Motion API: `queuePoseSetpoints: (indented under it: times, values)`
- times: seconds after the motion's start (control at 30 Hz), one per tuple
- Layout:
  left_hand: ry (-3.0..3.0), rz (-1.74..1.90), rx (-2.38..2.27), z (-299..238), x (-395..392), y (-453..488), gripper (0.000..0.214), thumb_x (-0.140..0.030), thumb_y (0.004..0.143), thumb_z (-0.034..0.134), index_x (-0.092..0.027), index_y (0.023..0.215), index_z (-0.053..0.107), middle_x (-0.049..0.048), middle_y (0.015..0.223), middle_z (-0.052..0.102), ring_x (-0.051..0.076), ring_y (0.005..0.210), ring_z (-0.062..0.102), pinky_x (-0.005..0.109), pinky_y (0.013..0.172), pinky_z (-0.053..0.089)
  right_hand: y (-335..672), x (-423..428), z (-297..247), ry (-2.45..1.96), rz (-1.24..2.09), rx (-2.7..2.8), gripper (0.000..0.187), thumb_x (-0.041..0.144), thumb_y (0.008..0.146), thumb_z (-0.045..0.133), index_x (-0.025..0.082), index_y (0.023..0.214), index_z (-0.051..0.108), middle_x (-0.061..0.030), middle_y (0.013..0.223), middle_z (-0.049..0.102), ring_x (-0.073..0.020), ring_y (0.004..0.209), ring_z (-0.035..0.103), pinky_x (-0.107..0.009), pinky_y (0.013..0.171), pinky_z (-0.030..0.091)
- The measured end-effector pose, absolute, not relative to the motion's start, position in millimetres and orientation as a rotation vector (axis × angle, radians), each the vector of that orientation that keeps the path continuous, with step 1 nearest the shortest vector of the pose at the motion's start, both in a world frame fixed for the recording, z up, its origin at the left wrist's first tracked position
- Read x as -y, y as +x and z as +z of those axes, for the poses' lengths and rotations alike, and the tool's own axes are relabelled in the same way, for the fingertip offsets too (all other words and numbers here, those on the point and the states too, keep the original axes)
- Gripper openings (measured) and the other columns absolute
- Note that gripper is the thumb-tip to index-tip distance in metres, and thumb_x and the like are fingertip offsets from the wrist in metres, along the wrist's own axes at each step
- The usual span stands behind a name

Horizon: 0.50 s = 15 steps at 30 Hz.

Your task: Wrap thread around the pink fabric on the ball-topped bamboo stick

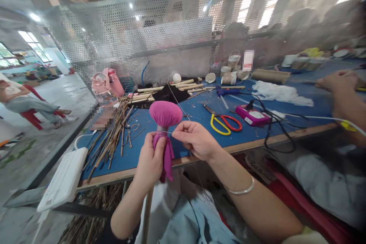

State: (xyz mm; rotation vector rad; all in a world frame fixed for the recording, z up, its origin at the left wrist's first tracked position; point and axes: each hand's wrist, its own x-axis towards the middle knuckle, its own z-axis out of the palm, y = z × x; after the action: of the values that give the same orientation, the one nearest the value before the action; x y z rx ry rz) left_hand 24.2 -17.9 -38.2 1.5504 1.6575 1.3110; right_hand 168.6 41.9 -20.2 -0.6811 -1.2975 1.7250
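My left hand [151, 158] is wrapped round the gathered lower part of a magenta cloth-covered mallet-like head [166, 114] on a wooden stick [147, 213]. Loose cloth hangs below my fingers. A band of pale thread [162, 129] circles the neck under the rounded top. To its right, my right hand [196, 137] pinches a thin thread [169, 132] that runs from that band. Beyond my right hand lie scissors [224, 122] with one yellow and one red handle.
Thin twigs [111, 133] cover the left of the blue table [185, 148]. A white power bank [64, 179] sits at the left edge. Behind are wooden sticks [148, 93], black cloth [171, 93], a purple box [251, 115] with cables and white fluff [281, 93]. Another person's hand [337, 82] is at right.
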Motion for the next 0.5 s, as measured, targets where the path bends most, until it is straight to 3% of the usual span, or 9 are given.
queuePoseSetpoints:
  times: [0.1,0.37,0.5]
  values:
    - [1.504,1.364,-1.588,-35.3,21.5,25.4,0.027,-0.044,0.089,0.041,-0.019,0.095,0.049,-0.0009,0.079,0.054,0.015,0.075,0.050,0.026,0.073,0.039,167.3,-39.5,-18.4,-0.681,1.791,1.207,0.037,0.036,0.055,0.080,0.016,0.061,0.050,0.0116,0.039,0.033,-0.0005,0.032,0.020,-0.019,0.033,0.008]
    - [1.188,1.361,-1.197,-32.1,28.4,19.9,0.033,-0.048,0.084,0.051,-0.017,0.091,0.059,-0.0009,0.078,0.056,0.009,0.068,0.048,0.021,0.068,0.042,161.2,-47.8,-25.0,-0.615,1.833,1.139,0.040,0.031,0.049,0.083,0.015,0.060,0.049,0.0104,0.044,0.039,0.0010,0.031,0.019,-0.019,0.032,0.007]
    - [1.035,1.368,-1.158,-35.4,26.7,24.9,0.039,-0.053,0.080,0.054,-0.015,0.080,0.062,0.0021,0.070,0.059,0.010,0.057,0.050,0.023,0.057,0.045,157.8,-52.7,-33.6,-0.488,1.981,1.107,0.041,0.032,0.050,0.084,0.015,0.065,0.051,0.0124,0.043,0.030,0.0003,0.035,0.016,-0.018,0.034,0.006]
